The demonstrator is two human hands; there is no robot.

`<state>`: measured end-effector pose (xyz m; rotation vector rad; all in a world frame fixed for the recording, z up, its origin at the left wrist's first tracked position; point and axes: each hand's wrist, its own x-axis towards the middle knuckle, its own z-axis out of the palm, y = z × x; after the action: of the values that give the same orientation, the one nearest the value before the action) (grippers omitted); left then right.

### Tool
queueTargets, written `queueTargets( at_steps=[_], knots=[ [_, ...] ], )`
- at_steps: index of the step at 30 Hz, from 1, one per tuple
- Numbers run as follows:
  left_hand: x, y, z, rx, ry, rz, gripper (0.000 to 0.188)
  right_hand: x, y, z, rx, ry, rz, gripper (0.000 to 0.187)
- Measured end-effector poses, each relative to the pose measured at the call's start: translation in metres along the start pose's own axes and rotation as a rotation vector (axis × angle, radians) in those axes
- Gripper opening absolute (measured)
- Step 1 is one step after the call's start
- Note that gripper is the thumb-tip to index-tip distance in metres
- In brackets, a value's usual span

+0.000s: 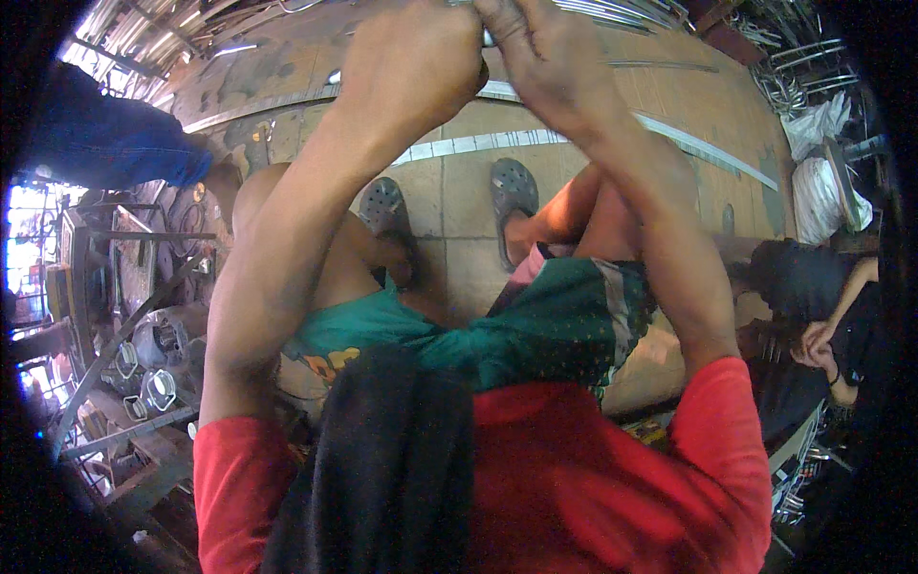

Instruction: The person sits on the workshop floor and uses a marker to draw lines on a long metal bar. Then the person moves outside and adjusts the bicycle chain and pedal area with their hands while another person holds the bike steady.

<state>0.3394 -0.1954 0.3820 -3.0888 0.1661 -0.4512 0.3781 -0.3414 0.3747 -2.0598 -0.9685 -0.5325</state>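
Both my arms reach forward to the top edge, where my left hand (pixel 416 62) and my right hand (pixel 540 53) are close together, knuckles nearly touching. The fingers of each are curled closed. A small shiny bit (pixel 488 39) shows in the gap between them, too little of it to name; the top edge cuts off part of both hands. Beneath my arms, a long pale flat strip (pixel 469 143) with dark cross marks lies across the floor. Farther off lies a second long strip (pixel 258 110), partly hidden behind my forearms.
My feet wear grey clogs (pixel 385 206) on tan floor covering (pixel 459 263). Thin metal rods (pixel 612 14) lie at the far side. At left are a person's blue-jeaned leg (pixel 124 134) and a metal frame (pixel 72 239). White sacks (pixel 818 196) and another person's clasped hands (pixel 818 344) are at right.
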Motion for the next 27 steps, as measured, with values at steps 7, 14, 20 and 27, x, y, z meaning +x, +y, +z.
queueTargets(
  at_steps=[7,14,20,27],
  knots=[
    [-0.002,-0.009,-0.013,-0.146,0.408,0.152,0.026,0.018,0.006,-0.019,0.005,0.089,-0.039,0.041],
    [-0.007,-0.017,-0.004,0.02,0.002,0.09,0.029,0.011,0.023,-0.01,0.118,-0.405,-0.053,0.053],
    [-0.022,-0.07,-0.013,-0.064,-0.247,-0.144,0.048,0.004,0.162,0.007,-0.126,-0.848,0.362,0.053],
    [-0.035,-0.096,-0.015,-0.163,-0.408,-0.404,0.049,-0.18,0.337,0.106,-0.451,-1.132,0.621,0.038]
  ],
)
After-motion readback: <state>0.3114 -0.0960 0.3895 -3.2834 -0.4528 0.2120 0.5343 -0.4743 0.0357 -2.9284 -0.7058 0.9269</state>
